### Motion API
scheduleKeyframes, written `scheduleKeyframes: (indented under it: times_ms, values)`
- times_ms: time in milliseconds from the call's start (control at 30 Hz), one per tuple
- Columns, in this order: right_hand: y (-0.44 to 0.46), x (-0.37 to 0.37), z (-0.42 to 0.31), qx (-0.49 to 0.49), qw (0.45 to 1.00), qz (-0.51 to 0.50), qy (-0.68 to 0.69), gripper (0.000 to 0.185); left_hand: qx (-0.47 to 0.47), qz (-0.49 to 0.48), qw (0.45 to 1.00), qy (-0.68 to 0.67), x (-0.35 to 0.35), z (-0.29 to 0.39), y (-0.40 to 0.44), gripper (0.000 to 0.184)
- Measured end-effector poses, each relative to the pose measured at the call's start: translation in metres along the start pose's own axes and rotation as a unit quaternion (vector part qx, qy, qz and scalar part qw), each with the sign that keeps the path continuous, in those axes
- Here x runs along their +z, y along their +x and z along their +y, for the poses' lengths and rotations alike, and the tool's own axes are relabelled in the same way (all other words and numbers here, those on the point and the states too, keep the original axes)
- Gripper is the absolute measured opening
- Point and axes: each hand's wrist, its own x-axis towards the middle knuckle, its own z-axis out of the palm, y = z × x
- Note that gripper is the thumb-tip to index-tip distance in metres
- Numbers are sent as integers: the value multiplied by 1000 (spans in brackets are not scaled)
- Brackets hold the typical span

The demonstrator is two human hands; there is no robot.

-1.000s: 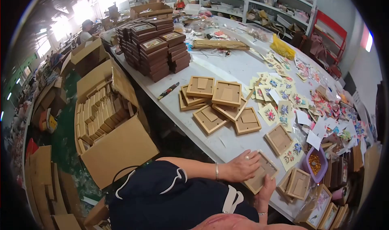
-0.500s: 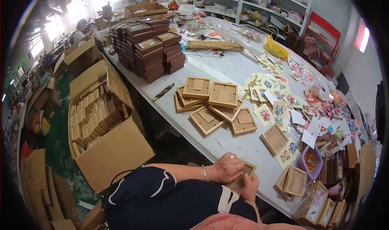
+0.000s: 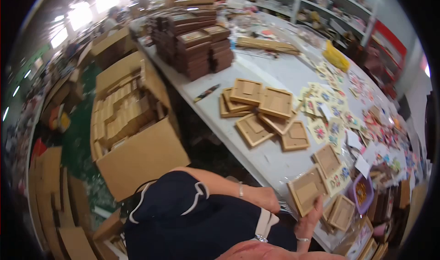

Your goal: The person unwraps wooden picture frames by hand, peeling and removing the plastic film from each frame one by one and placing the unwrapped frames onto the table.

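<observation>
My right hand (image 3: 310,218) holds a light wooden picture frame (image 3: 308,190) tilted over the table's near edge, thumb on its brown backing. To its left, my left hand (image 3: 266,198) is bent downward in front of my body, with its fingers hidden. Some shiny clear plastic (image 3: 286,206) shows beside the left hand; whether that hand grips it is unclear. Just beyond the held frame lies another wooden frame (image 3: 327,160), next to a flower-print card (image 3: 339,177). Two or so small frames (image 3: 341,212) are stacked to the right of my right hand.
Several backed frames (image 3: 276,102) lie piled mid-table. Brown boxes (image 3: 197,53) stand stacked at the far left, near a dark pen-like tool (image 3: 207,93). Flower cards (image 3: 319,130) spread rightward. A purple basket (image 3: 362,193) holds small golden pieces. A carton (image 3: 142,161) full of frames stands left.
The frame held low between both hands is now in my right hand, raised over the table edge. My left hand has come off it and turned downward. The camera view has shifted.
</observation>
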Motion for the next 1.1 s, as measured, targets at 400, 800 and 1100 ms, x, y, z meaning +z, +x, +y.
scheduleKeyframes:
  times_ms: [400,800,1100]
  values:
    - [-20,8,-23,71,992,-102,7,40,-350,173,886,-250,-64,-23,-14,20]
    - [-24,28,1,-177,964,-73,-187,41,-421,102,884,-175,-39,3,7,38]
    - [-10,2,9,-177,946,-48,-266,39,-424,97,879,-196,-28,3,2,35]
